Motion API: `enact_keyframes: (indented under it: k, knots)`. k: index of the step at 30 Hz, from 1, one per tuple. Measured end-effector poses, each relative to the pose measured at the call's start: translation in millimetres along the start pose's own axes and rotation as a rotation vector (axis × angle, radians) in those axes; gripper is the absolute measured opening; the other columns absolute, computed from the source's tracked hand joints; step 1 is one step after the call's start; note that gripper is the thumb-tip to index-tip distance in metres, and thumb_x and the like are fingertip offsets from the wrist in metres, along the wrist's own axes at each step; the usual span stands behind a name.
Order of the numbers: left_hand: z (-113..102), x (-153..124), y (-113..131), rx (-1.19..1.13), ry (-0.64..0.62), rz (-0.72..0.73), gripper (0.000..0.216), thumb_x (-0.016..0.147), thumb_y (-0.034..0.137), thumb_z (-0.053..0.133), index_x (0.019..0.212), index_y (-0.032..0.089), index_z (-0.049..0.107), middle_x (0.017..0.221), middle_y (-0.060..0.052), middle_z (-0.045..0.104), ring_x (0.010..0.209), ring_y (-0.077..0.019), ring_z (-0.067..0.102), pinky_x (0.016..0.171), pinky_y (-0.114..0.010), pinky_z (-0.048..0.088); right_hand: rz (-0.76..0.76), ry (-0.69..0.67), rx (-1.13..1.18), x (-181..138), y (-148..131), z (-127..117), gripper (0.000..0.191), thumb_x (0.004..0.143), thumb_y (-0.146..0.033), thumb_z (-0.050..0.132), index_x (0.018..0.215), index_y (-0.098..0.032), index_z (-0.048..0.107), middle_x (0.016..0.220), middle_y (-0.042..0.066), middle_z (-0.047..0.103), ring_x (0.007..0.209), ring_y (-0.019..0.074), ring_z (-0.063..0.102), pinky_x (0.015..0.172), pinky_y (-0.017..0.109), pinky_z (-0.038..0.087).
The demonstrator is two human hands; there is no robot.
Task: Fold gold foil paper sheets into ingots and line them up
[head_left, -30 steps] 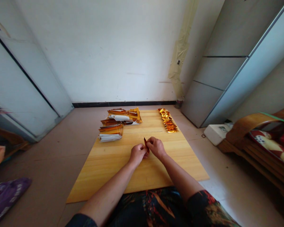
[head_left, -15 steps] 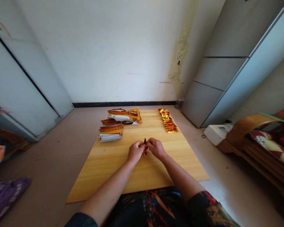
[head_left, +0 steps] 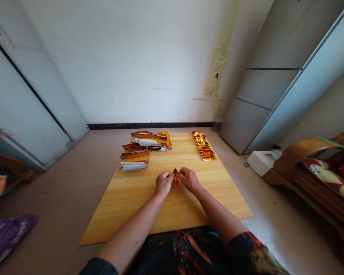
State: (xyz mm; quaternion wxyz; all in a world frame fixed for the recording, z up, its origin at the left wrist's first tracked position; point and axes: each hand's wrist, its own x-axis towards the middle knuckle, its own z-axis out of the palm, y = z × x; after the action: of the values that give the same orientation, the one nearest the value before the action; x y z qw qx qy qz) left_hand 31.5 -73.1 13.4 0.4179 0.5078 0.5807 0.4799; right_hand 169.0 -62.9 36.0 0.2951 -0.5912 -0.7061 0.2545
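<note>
Gray refrigerator [head_left: 263, 88], wooden bench [head_left: 312, 198], purple bag [head_left: 14, 237]

- Your left hand [head_left: 163, 183] and right hand [head_left: 190, 179]: two bare hands.
- Held between them: one crinkled, copper-gold foil piece [head_left: 176, 178].
- Farther right: one row of shiny gold foil pieces [head_left: 203, 146], more than five; they overlap too closely for you to count exactly.
- Left: at least two stacks of thin gold-and-white sheets [head_left: 134, 160], their number unclear to you.
- One rectangular, pale wooden worktop [head_left: 183, 214].
- One tall grey refrigerator [head_left: 269, 57].
</note>
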Motion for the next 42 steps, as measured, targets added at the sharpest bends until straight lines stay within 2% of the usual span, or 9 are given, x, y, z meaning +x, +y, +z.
enact_keyframes:
  k: [7,15,20,25,31,36,42]
  knots:
    - [-1,0,7,0.303,0.03,0.076,0.018,0.067,0.028,0.049,0.054,0.017,0.056,0.049,0.003,0.05,0.052,-0.0112,0.045,0.051,-0.021,0.028,-0.001,0.048,-0.089,-1,2,2,0.013,0.077,-0.017,0.049,0.07,-0.019,0.06,0.067,0.0,0.064,0.061,0.0119,0.053,0.056,0.019,0.032]
    - [-1,3,0,0.261,-0.026,0.043,0.019,0.067,0.027,0.048,0.052,0.017,0.052,0.045,0.005,0.044,0.05,-0.01,0.043,0.05,-0.021,0.026,0.011,0.052,-0.138,-1,2,0,0.013,0.079,-0.017,0.049,0.071,-0.019,0.06,0.07,0.001,0.066,0.062,0.0127,0.056,0.057,0.02,0.033]
    - [0,2,4,0.336,-0.047,0.03,0.02,0.068,0.028,0.051,0.051,0.017,0.052,0.045,0.004,0.048,0.049,-0.0105,0.046,0.05,-0.021,0.027,-0.021,0.056,-0.128,-2,1,-1,0.013,0.08,-0.02,0.051,0.07,-0.02,0.06,0.069,0.0,0.066,0.061,0.012,0.056,0.056,0.019,0.033]
    - [3,2,5,0.296,-0.048,-0.04,0.019,0.07,0.028,0.051,0.054,0.018,0.052,0.043,0.005,0.049,0.043,-0.0104,0.049,0.047,-0.02,0.03,-0.051,0.034,-0.118,-5,-6,-6,0.015,0.081,-0.018,0.05,0.071,-0.02,0.061,0.068,-0.001,0.066,0.061,0.011,0.057,0.056,0.019,0.033]
    - [3,1,6,0.228,-0.005,-0.05,0.02,0.073,0.029,0.049,0.056,0.018,0.053,0.043,0.005,0.051,0.04,-0.0109,0.052,0.045,-0.02,0.034,-0.109,0.057,-0.34,-13,-5,-3,0.01,0.081,-0.028,0.056,0.079,-0.021,0.063,0.078,0.001,0.069,0.066,0.012,0.06,0.057,0.02,0.031]
    - [3,-1,9,0.256,-0.011,-0.048,0.02,0.075,0.027,0.05,0.058,0.018,0.056,0.045,0.005,0.052,0.039,-0.0102,0.052,0.044,-0.019,0.034,-0.128,0.049,-0.553,-16,-1,0,0.016,0.085,-0.026,0.05,0.076,-0.02,0.063,0.077,0.003,0.068,0.064,0.0123,0.059,0.056,0.022,0.028]
    - [5,-3,15,0.38,-0.081,-0.06,0.018,0.072,0.027,0.056,0.059,0.016,0.061,0.044,0.002,0.054,0.047,-0.0132,0.057,0.047,-0.02,0.035,-0.158,0.09,-0.584,-15,-4,-2,0.016,0.087,-0.022,0.047,0.079,-0.019,0.061,0.077,0.003,0.067,0.065,0.0119,0.058,0.056,0.023,0.026]
